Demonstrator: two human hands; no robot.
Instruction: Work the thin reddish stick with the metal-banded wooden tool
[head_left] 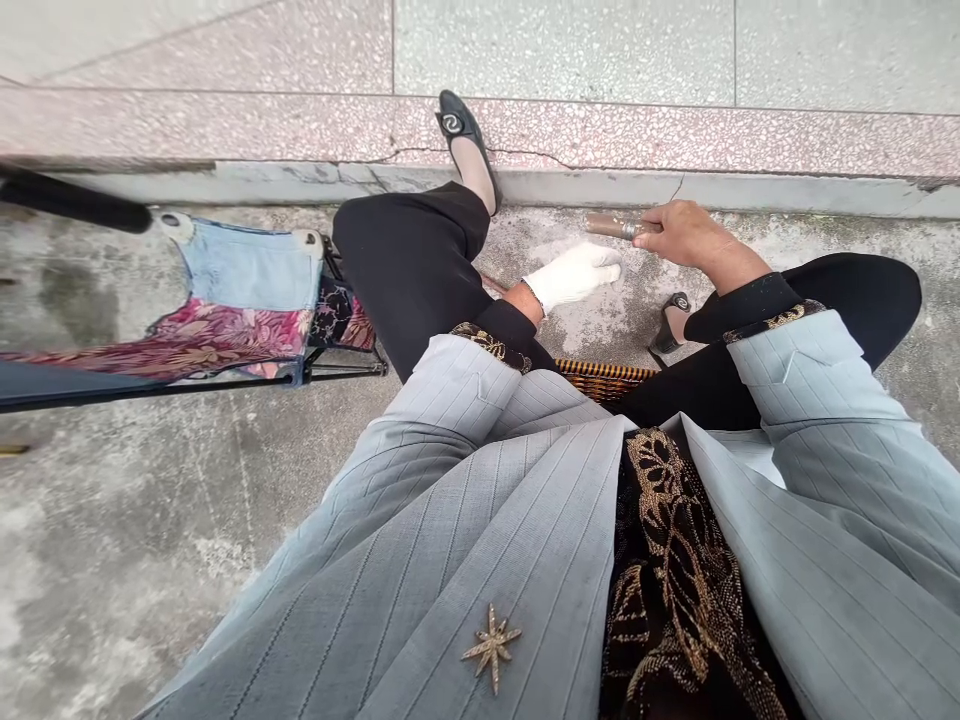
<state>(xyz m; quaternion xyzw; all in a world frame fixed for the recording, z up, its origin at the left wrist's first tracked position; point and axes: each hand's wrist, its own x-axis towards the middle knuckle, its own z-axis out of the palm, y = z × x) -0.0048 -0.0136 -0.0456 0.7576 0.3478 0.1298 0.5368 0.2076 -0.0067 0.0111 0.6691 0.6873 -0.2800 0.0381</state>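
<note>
The person is sitting with 2 knees bent and both forearms reaching out over a concrete floor (225,520). The right hand (694,238) is bare and curling around one end of a brown tube (611,226), gripping it between thumb and fingers. The tube is lying almost level, sticking out to the person's left from the hand, with a shiny metal band near the fingers. It is hanging above the floor, just short of the low step.

The left hand (570,278) is wearing a white glove, and its fingers are stretched out and pressed together, holding nothing. It is sitting low over a pale patch of floor, just beside the tube, though whether it is touching the floor is hard to tell.

A woven basket (604,378) is showing between the knees. 2 black flat shoes (459,125) are poking out past the black trousers (409,240), and 1 is resting up on the pink speckled step (675,135). To the left, a folding stool (247,290) with patchwork cloth is standing on the floor, and a black handle (67,197) is reaching in above it. The person's grey striped jacket (480,520) is carrying a gold star pin (491,645).
</note>
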